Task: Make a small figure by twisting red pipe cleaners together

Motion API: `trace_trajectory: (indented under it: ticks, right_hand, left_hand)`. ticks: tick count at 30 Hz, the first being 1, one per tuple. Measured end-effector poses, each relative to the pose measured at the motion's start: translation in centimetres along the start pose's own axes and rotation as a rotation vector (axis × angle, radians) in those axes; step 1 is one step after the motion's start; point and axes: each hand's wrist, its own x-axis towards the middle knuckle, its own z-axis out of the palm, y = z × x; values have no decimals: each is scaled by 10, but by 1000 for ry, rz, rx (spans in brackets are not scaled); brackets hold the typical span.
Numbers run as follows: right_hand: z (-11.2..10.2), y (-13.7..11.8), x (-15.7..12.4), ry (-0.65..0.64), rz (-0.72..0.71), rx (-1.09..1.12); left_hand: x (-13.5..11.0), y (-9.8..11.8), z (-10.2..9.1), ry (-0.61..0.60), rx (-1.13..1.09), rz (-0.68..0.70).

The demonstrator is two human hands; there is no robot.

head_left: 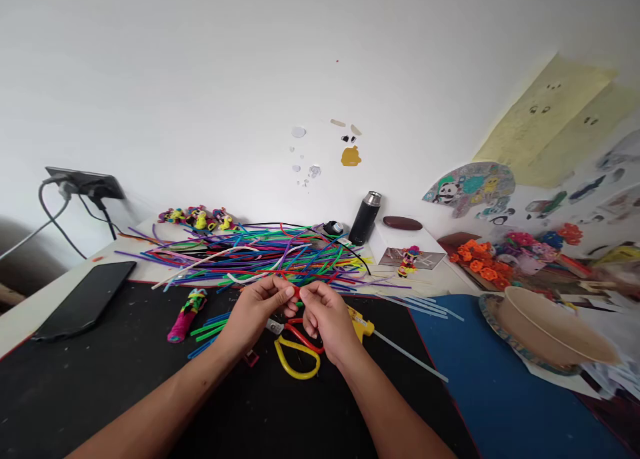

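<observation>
My left hand and my right hand meet over the black mat, fingertips pinched on a small red pipe cleaner. A bit of green shows just below it; its full shape is hidden by the fingers. Under my hands lie scissors with one yellow and one red handle. Partly behind my right hand is a yellow glue gun with a long clear glue stick. Green and blue pipe cleaners lie left of my left wrist, beside a pink-and-green pipe-cleaner doll.
A wide heap of colourful pipe cleaners spreads behind my hands. A phone lies left. A black thermos stands by a white box holding a small doll. At right are loose glue sticks, orange flowers and a bowl.
</observation>
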Motion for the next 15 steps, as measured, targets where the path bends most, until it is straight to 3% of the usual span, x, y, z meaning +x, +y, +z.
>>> trace_trajectory:
  ticks: [7,15]
  right_hand:
    - [-2,-7,-2,-91,94,204]
    - [3,-4,-5,-135,132,210]
  left_hand:
    - [-1,3,-3,-81,37,45]
    - [-4,8,-2,-32,205,174]
